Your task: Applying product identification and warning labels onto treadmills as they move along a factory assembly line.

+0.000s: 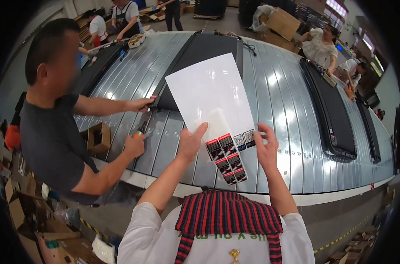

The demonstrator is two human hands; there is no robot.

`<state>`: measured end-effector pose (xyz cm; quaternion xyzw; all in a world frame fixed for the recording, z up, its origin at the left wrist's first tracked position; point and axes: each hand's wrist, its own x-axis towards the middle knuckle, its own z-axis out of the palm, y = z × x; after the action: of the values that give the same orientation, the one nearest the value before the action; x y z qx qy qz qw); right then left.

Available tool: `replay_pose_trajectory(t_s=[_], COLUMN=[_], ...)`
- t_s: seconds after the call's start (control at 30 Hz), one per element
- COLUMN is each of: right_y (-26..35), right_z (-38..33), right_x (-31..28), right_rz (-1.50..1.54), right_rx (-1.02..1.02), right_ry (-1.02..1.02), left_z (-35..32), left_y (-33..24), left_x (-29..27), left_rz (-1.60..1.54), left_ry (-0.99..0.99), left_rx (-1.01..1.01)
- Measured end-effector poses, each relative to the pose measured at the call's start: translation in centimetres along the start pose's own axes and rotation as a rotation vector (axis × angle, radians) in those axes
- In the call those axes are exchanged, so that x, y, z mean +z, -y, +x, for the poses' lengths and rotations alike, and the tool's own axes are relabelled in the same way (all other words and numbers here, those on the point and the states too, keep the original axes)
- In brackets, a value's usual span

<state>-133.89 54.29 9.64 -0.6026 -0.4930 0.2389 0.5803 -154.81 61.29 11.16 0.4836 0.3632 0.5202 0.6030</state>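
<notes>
Hands lifted above the ribbed metal counter (279, 105): the left hand (190, 143) and right hand (266, 148) each pinch a white sticker sheet (211, 94) by its lower edges. Red and black labels (228, 159) remain near the bottom. Beyond, a co-worker's hand (135, 145) holds a tool (141, 130). Loosely pinched, the sheet might buckle or slip.

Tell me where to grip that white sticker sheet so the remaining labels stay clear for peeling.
Grip the white sticker sheet on its blank left margin, low down, coming from the left edge, as the left hand does now. The stickers cluster at the lower right corner, where the right hand works, so a left-side pinch on bare backing probably keeps them free. The sheet is thin, so hold it lightly.
</notes>
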Motion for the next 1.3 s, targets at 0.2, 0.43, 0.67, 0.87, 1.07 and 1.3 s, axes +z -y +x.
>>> replay_pose_trajectory(t_s=[0.2, 0.43, 0.67, 0.87, 1.07, 1.3], right_y=[2.8, 2.0, 2.4, 3.4, 4.2, 2.3], right_z=[-1.6, -2.6, -1.2, -1.2, -1.2, -0.3], right_x=[1.7, 2.3, 2.3, 3.5, 3.7, 3.0], right_rz=[0.032, 0.270, -0.245, 0.084, 0.163, 0.009], right_rx=[0.098, 0.229, -0.238, -0.019, -0.068, -0.062], right_ry=[0.173, 0.010, -0.296, 0.181, 0.223, 0.261], left_z=[0.6, 0.5, 1.7, 1.2, 0.0, 0.2], left_y=[0.2, 1.5, 1.8, -0.4, -0.5, -0.8], left_x=[1.3, 1.9, 2.9, 4.6, 5.4, 6.4], left_rz=[0.137, 0.119, 0.139, 0.134, 0.103, 0.235], left_ry=[0.190, 0.337, 0.226, 0.187, 0.112, 0.202], left_rx=[-0.047, -0.082, -0.029, -0.007, -0.011, 0.043])
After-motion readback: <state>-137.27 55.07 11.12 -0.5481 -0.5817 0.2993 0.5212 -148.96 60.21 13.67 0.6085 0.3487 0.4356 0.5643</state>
